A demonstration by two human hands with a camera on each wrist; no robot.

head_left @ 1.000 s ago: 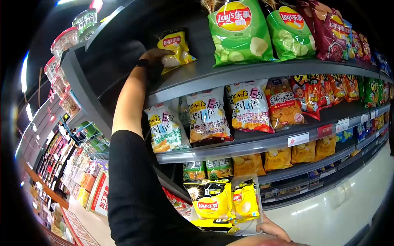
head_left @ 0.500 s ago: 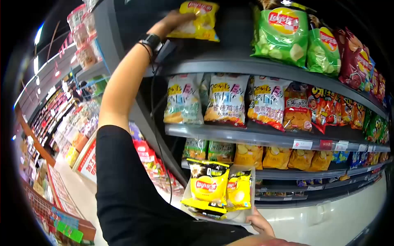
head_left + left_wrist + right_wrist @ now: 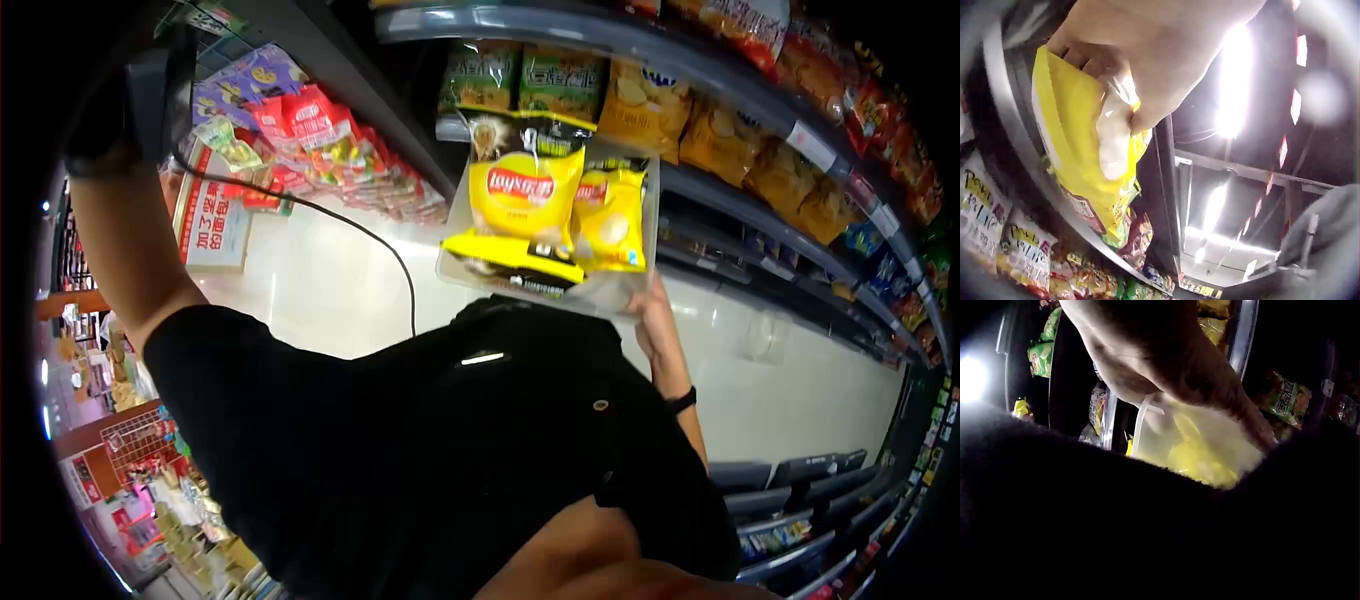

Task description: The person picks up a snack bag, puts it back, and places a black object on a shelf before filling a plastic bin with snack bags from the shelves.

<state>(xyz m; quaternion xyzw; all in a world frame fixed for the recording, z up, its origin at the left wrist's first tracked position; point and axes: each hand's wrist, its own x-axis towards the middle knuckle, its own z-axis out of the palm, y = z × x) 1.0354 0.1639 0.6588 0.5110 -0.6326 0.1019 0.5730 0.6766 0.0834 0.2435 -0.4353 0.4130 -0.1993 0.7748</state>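
In the left wrist view my left hand grips a yellow Lay's chip bag, thumb on one side and fingers curled at its upper part. The bag is beside the edge of a dark shelf. In the head view that hand is lost in the dark at upper left. My right hand holds a translucent plastic bin by its side, in front of my body. Inside lie yellow-and-black Lay's chip bags. The right wrist view shows the right hand over the bin's wall.
Shelves with orange chip bags and green snack bags stand just beyond the bin. Red snack bags hang at the left. A black cable runs down from my left wrist. A red-lettered sign stands on the pale floor.
The head view has swung down, so the upper shelf is out of it and the bin appears higher. My left arm now reaches to the left edge; the left hand's bag has left the head view.
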